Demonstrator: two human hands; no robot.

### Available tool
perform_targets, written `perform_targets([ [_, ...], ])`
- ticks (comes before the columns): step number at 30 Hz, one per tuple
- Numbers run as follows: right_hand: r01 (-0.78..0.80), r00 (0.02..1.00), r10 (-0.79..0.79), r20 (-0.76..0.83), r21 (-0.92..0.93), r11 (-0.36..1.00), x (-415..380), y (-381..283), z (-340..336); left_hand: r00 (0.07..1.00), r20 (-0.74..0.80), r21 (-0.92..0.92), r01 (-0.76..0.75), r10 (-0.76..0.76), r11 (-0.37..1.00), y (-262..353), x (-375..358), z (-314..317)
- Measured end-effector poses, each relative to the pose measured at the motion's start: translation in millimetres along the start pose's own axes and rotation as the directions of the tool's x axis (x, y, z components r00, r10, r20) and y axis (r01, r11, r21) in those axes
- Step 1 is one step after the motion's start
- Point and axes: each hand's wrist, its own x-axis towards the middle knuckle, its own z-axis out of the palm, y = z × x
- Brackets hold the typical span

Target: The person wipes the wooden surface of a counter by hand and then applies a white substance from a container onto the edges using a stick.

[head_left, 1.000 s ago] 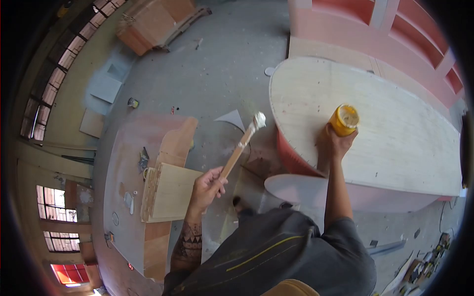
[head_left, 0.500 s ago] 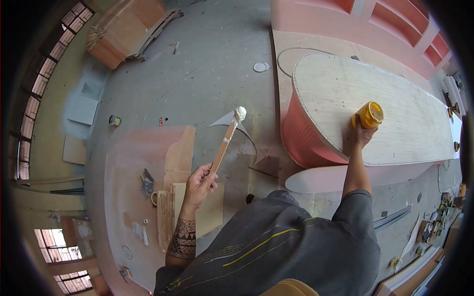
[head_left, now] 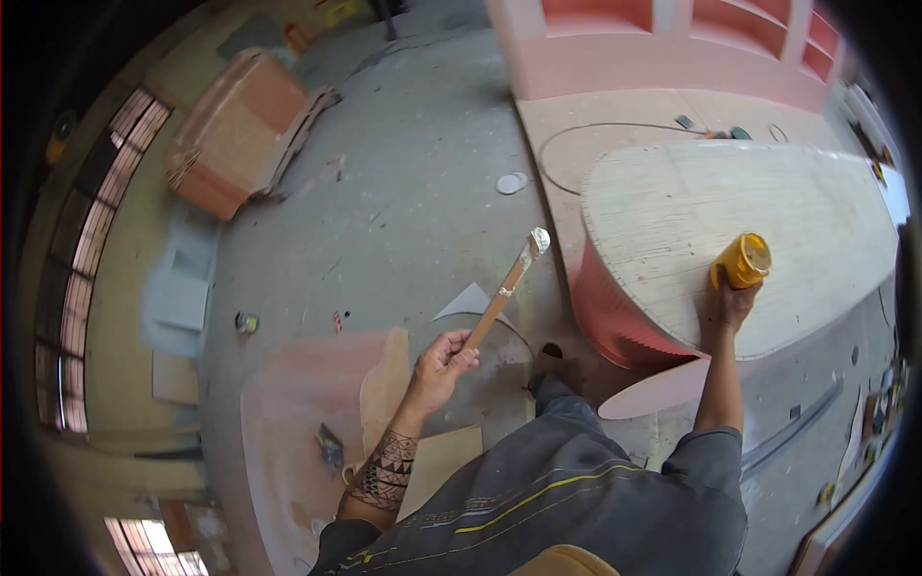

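My left hand (head_left: 442,370) is closed round the lower end of a flat wooden stick (head_left: 498,305). Its far tip carries a lump of whitish paste (head_left: 539,239), held up over the floor. In my right hand (head_left: 734,304) is a yellow tub (head_left: 740,261), gripped round its side. Open at the top, the tub shows pale material inside its mouth. It overlaps the pale wooden top (head_left: 653,211) of a long, round-ended counter, whose pink ribbed side (head_left: 615,317) curves below.
A pink shelf unit (head_left: 576,62) stands behind the counter. To the left lies a pinkish panel (head_left: 298,403), near a small can (head_left: 247,323) on the grey floor (head_left: 384,221). A brown wrapped piece (head_left: 235,134) sits farther back. A cable (head_left: 615,125) loops behind the counter.
The view has shifted, showing more of the far floor. My left hand with the stick has come closer to the counter; both hands keep their hold.
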Motion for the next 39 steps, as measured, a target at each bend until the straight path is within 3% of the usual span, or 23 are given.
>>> perform_targets([
  [2,-0.038,0.999,0.037,-0.015,-0.081,0.996,0,-3,-2,0.992,0.096,0.119,-0.095,0.084,0.988,20,44,-1],
  [5,-0.106,0.992,0.097,-0.085,-0.101,0.989,-3,-7,-3,0.976,0.209,0.276,-0.113,0.055,0.955,59,121,12],
  [7,-0.040,0.999,0.040,-0.028,0.006,0.999,-6,-11,-3,0.956,0.294,0.336,-0.125,0.022,0.934,83,177,34],
  [9,-0.090,0.995,0.088,-0.056,-0.035,0.995,-9,-12,-5,0.934,0.356,0.395,-0.125,-0.027,0.910,103,226,50],
  [11,-0.049,0.999,0.048,-0.008,-0.084,0.995,-9,-7,-7,0.879,0.467,0.611,-0.243,-0.095,0.754,123,279,71],
  [13,-0.063,0.998,0.062,-0.021,-0.085,0.994,-11,-4,-6,0.823,0.560,0.622,-0.342,-0.095,0.704,135,328,90],
  [18,-0.075,0.997,0.070,-0.033,-0.167,0.983,-9,-22,-8,0.665,0.746,0.562,-0.611,-0.023,0.558,159,417,136],
  [23,-0.069,0.994,0.057,-0.089,-0.142,0.987,-10,-30,-4,0.589,0.807,0.527,-0.685,-0.044,0.502,173,493,174],
  [25,-0.080,0.993,0.063,-0.103,-0.168,0.983,-13,-28,-4,0.518,0.854,0.413,-0.728,0.046,0.547,169,528,186],
  [28,-0.070,0.992,0.045,-0.121,-0.211,0.975,-16,-25,4,0.463,0.886,0.402,-0.763,-0.006,0.506,181,565,210],
  [30,-0.313,0.906,0.239,-0.350,-0.170,0.934,-18,-48,27,0.411,0.910,0.384,-0.794,-0.050,0.471,186,592,223],
  [31,-0.319,0.896,0.235,-0.377,-0.178,0.931,-20,-54,38,0.383,0.923,0.359,-0.805,-0.048,0.473,183,608,230],
  [33,-0.412,0.776,0.298,-0.556,-0.089,0.907,-25,-60,68,0.265,0.964,0.244,-0.837,-0.028,0.490,179,639,242],
  [37,-0.436,0.635,0.228,-0.738,-0.099,0.895,-29,-74,118,0.153,0.988,0.139,-0.851,-0.014,0.506,179,688,269],
  [39,-0.463,0.578,0.094,-0.811,-0.230,0.856,-28,-72,134,0.118,0.993,0.104,-0.834,-0.010,0.542,180,710,285],
])
